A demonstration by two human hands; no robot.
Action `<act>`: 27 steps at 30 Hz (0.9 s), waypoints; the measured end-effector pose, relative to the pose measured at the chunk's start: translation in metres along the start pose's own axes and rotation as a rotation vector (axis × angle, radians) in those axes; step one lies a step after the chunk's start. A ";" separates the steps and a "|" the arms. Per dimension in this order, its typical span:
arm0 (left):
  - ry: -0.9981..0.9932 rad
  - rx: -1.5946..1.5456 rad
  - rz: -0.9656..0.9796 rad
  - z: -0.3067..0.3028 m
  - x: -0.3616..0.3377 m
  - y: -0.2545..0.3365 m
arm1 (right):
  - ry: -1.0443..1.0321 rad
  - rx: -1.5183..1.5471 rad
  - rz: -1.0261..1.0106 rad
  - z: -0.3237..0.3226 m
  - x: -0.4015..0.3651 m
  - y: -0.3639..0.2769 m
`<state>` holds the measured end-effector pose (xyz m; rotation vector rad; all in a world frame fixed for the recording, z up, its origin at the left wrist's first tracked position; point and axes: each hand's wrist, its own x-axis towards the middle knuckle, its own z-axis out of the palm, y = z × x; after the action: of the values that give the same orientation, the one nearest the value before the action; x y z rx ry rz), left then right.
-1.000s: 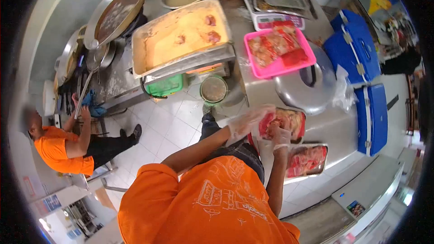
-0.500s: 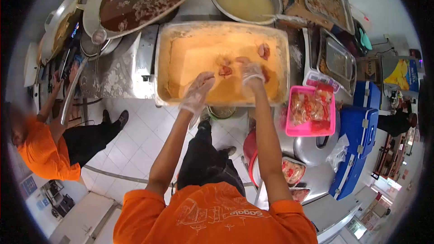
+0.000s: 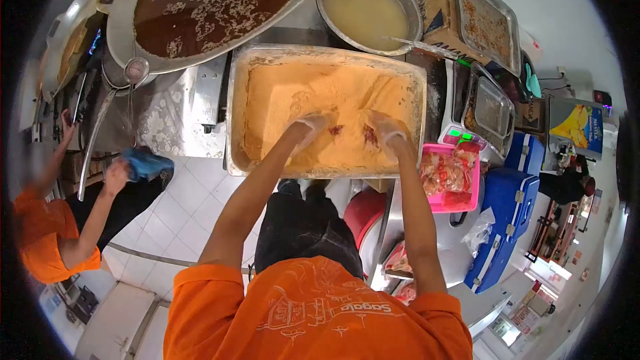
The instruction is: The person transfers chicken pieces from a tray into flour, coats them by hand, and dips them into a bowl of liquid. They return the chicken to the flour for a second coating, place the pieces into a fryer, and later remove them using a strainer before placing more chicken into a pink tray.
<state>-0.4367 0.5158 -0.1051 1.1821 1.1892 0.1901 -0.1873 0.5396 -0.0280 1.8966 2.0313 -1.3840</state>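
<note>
While both dig into breading (image 3: 293, 87) near the tray (image 3: 233, 120) front edge, left hand (image 3: 308, 127) and right hand (image 3: 388, 133) sit apart; can't tell their grip.

Big rectangular metal tray (image 3: 231, 120), rim dusted pale, filled nearly to the top with orange breading flour (image 3: 300, 87), heaped and rumpled. Down by the near edge sit two raw reddish bits. The first meat piece (image 3: 335, 130) pokes out half buried, and the second meat piece (image 3: 370, 135) lies just beside it, also flour-coated.
</note>
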 end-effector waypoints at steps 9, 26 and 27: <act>-0.019 0.405 0.062 0.019 0.015 0.000 | -0.030 0.165 0.073 0.044 0.005 -0.019; 0.492 0.499 0.333 0.015 0.005 0.008 | -0.327 -0.211 -0.264 -0.030 0.037 -0.039; 0.437 0.594 0.111 0.010 0.040 -0.033 | -0.264 -0.100 -0.223 -0.028 0.050 -0.036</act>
<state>-0.4259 0.5219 -0.1570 1.7897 1.6270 0.1897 -0.2150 0.6004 -0.0192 1.3982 2.1798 -1.4562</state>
